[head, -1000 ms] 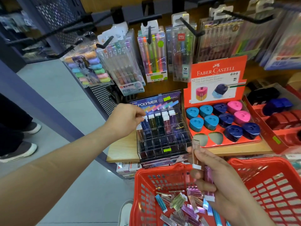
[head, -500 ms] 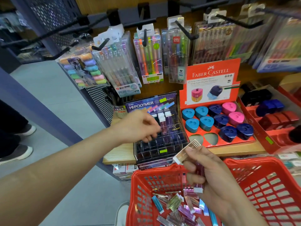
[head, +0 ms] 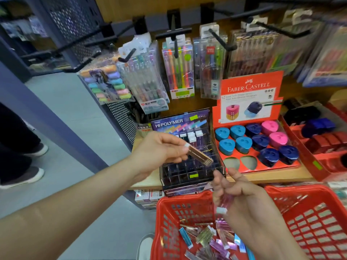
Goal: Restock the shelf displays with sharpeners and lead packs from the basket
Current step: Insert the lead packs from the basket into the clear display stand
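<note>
A clear acrylic display case with a purple HI-POLYMER header card (head: 187,171) is seen on a pale wooden shelf (head: 272,175), and a few white-capped lead tubes (head: 194,137) are stood upright in its back rows. Just above the middle of that case, a slim copper-brown lead pack with a white cap (head: 200,155) is pinched at its capped end by the left hand (head: 159,151), with the pack tilted down toward the right. At the front right corner of the case, a translucent pink lead pack with a white cap (head: 226,201) is gripped by the curled fingers of the right hand (head: 246,199), cap end down. Directly below the case, a red plastic slotted basket (head: 187,198) is held, and a loose heap of clear, pink, blue and green lead packs (head: 206,239) is lying on its floor. Just right of the case, a red cardboard Faber-Castell tray (head: 251,85) is set, filled with heart-shaped blue, navy and pink sharpeners (head: 242,144). Behind and above the case, clear packs of coloured pens (head: 178,72) are hung on black hooks.
</note>
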{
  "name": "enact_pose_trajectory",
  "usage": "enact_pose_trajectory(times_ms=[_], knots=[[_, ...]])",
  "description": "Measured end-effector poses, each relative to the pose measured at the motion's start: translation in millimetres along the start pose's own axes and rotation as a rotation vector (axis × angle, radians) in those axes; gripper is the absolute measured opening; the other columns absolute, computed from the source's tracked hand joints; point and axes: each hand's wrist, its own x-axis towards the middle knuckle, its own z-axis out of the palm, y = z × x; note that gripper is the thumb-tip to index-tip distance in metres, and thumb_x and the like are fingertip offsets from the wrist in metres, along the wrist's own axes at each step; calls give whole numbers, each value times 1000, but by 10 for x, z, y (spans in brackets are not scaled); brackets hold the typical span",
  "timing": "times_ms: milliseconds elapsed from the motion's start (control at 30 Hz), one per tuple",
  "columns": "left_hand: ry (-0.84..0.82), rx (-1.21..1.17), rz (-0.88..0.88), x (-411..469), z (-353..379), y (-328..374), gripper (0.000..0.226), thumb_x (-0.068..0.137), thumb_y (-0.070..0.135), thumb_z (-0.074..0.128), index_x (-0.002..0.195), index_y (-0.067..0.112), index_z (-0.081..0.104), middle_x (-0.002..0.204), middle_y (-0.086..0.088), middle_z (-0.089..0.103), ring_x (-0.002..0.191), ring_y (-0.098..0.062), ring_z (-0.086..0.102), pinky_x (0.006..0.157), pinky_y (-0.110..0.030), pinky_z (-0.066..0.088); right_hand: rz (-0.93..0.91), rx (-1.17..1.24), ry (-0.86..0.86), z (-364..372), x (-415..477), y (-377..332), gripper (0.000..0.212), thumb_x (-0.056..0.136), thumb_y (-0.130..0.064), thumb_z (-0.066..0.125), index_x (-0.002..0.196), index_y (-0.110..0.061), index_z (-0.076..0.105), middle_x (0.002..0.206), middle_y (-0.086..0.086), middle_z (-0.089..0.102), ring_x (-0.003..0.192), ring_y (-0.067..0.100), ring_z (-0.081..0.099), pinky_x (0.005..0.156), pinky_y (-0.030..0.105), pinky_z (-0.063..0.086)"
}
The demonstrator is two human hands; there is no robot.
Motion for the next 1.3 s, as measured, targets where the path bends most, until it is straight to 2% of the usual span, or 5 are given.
enact_pose_trajectory(times_ms=[167, 433, 533, 767, 1300], knots=[[190, 173, 108, 132, -361, 17, 11, 81, 3, 71, 82, 13, 75, 75, -9, 74, 73, -19, 69, 67, -22, 58, 2, -6, -125, -62, -2, -43, 117, 17, 19, 81, 125, -23, 58, 118, 37, 60, 105, 48, 64, 79, 55, 56], [378, 507, 225, 363, -421, -33, 6, 82, 17, 74, 80, 23, 76, 74, 6, 71, 75, -16, 68, 77, -35, 58, 79, -44, 0, -7, -78, -10, 44, 93, 9, 42, 126, -17, 56, 108, 25, 70, 55, 19, 63, 35, 21, 47], [374, 596, 263, 407, -386, -16, 5, 83, 15, 73, 86, 15, 76, 79, 2, 72, 77, -15, 68, 78, -33, 58, 67, -102, 103, -25, -34, 14, 42, 88, 9, 40, 120, -14, 54, 97, 21, 73, 42, 10, 36, 32, 17, 23], [374, 566, 267, 377, -448, -3, 4, 82, 15, 73, 82, 19, 74, 78, -1, 72, 76, -18, 68, 71, -24, 57, 74, -117, 13, -104, -4, 4, 72, 59, 25, 34, 119, -6, 59, 105, 32, 68, 62, 17, 61, 58, 29, 41], [183, 884, 300, 227, -617, -201, 4, 83, 22, 72, 85, 19, 75, 74, 10, 69, 65, 2, 59, 64, -3, 43, 58, -222, 68, 6, -56, 90, 30, 70, -3, 62, 99, -8, 66, 86, 17, 69, 67, 22, 72, 53, 27, 58]])
